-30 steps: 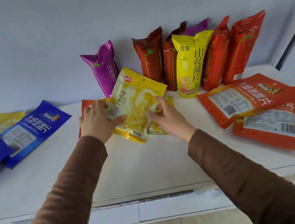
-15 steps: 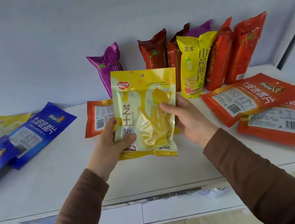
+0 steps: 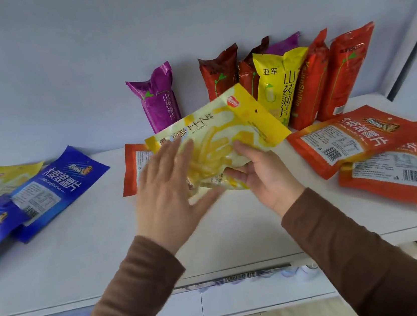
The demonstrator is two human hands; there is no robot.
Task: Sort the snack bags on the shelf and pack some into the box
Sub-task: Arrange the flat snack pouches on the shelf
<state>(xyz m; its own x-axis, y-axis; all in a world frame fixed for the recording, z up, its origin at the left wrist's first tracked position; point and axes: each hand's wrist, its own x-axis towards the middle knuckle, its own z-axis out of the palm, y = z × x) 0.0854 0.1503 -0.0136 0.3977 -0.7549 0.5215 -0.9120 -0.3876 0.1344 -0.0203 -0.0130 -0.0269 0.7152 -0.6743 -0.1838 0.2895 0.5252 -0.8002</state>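
Above the white shelf's (image 3: 95, 250) front edge, the right hand (image 3: 264, 174) grasps a glossy yellow plastic snack bag (image 3: 228, 134) from below, tilted, while the left hand (image 3: 169, 189) lies flat-fingered against its front, and tall foil bags (image 3: 285, 82) stand along the back edge.

Yellow snack bag (image 3: 225, 132) tilted in right hand (image 3: 264, 174), left hand (image 3: 169, 191) flat.

Soft, even daylight fills the scene, with faint shadows behind the upright bags (image 3: 282, 80) at 12 o'clock. The left hand (image 3: 169, 189) is smeared by motion blur. Wide-angle distortion bends the shelf (image 3: 82, 252) edge toward 4 and 8 o'clock.
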